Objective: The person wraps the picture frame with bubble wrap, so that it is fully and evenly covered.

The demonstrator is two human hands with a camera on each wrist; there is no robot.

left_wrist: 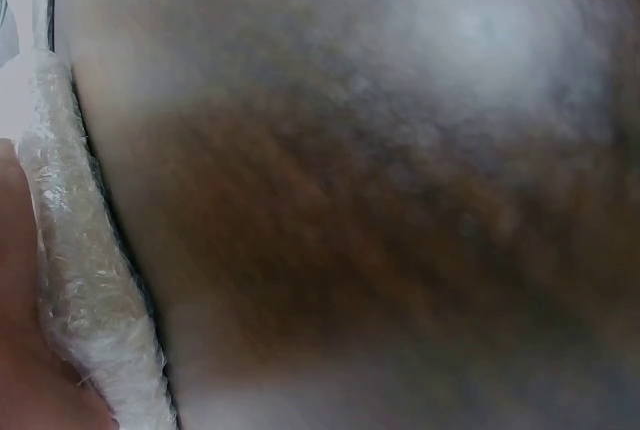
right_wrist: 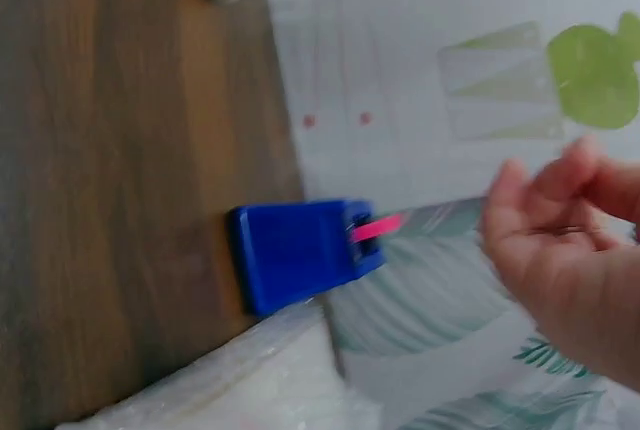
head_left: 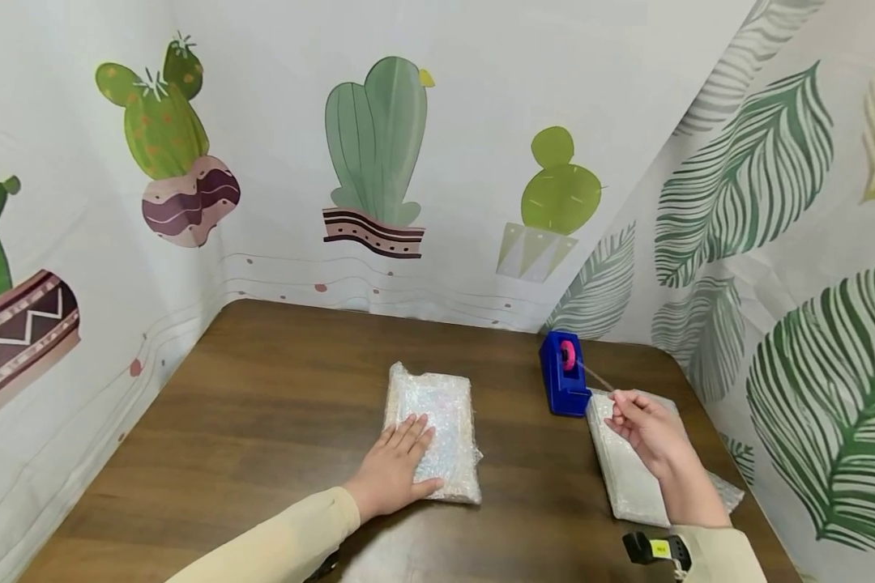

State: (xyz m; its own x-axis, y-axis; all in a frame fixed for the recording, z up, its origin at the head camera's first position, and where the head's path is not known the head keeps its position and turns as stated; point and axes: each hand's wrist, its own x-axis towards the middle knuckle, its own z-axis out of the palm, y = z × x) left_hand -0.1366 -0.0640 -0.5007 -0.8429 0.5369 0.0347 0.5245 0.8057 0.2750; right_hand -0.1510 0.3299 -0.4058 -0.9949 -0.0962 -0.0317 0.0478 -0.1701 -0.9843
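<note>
A flat package in bubble wrap [head_left: 448,397] lies mid-table. My left hand [head_left: 390,474] rests on its lower left part, fingers extended. In the left wrist view, the package's wrapped edge [left_wrist: 85,220] shows beside part of that hand. On the right, my right hand [head_left: 652,433] pinches the end of a thin strip of tape [head_left: 596,376]. This strip runs back to the pink roll [head_left: 568,355] in a blue tape dispenser [head_left: 565,398]. The right wrist view shows the fingers [right_wrist: 510,210] bent together, apart from the dispenser [right_wrist: 295,255].
Beneath the right hand lies a second wrapped package [head_left: 630,478], close beside the dispenser. Hanging cloth with printed cacti and leaves [head_left: 467,162] borders the wooden table [head_left: 262,405] at the back and sides. A black band with a yellow label [head_left: 659,549] is on the right wrist.
</note>
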